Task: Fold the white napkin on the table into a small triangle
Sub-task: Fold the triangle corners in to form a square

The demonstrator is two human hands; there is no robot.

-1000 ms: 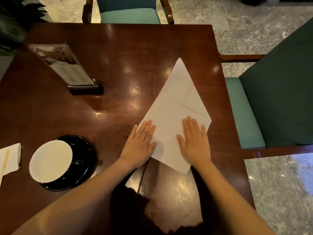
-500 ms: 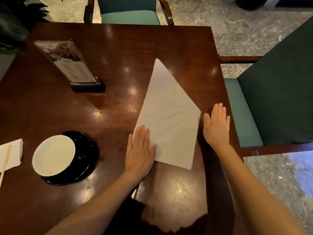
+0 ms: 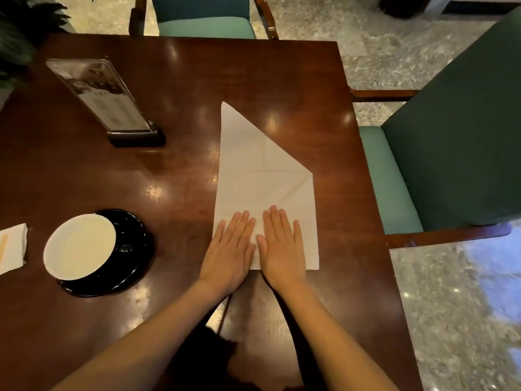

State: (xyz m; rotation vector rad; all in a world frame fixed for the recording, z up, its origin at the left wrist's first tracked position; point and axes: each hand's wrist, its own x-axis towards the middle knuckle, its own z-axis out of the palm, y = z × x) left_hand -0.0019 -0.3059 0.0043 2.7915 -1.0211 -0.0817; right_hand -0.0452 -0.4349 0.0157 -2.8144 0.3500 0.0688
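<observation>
Pressing the folded napkin

Left hand and right hand are lying flat, fingers extended, gripping nothing; the thin, limp sheet is likely best lifted by a corner.

White napkin on dark reddish-brown table (glossy), white saucer over black plate
</observation>
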